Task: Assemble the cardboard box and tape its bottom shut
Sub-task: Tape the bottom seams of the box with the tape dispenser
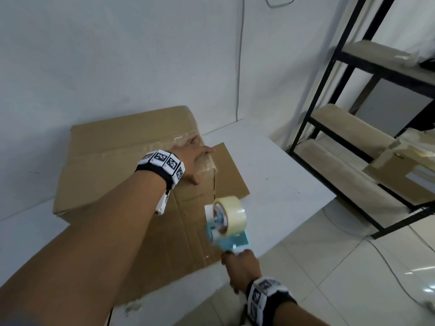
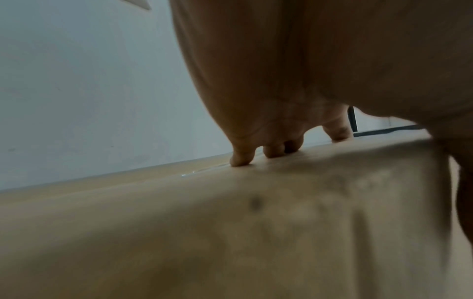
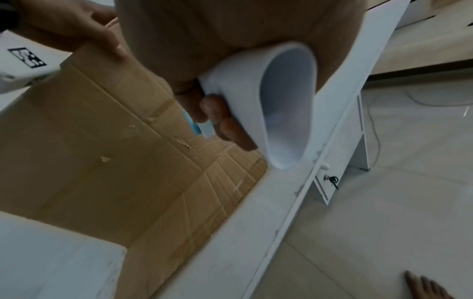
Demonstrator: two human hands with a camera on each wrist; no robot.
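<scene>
A brown cardboard box (image 1: pixel 122 147) stands on the white table (image 1: pixel 277 165), its taped bottom facing up and its flaps spread flat on the table toward me. My left hand (image 1: pixel 196 161) lies flat on the box's right top corner, fingertips (image 2: pixel 240 159) pressing the glossy tape strip (image 1: pixel 179 140) down. My right hand (image 1: pixel 242 267) grips the white handle (image 3: pixel 271 97) of a blue tape dispenser (image 1: pixel 226 224) with a clear tape roll, held above the flap (image 1: pixel 188 231) near the table's front edge.
A black metal shelf rack (image 1: pixel 353 102) with beige boards stands to the right on the tiled floor (image 1: pixel 353 267). More cardboard (image 1: pixel 400 175) leans against it. A white wall is right behind the box. A drawer lock with a key (image 3: pixel 331 180) sits under the table edge.
</scene>
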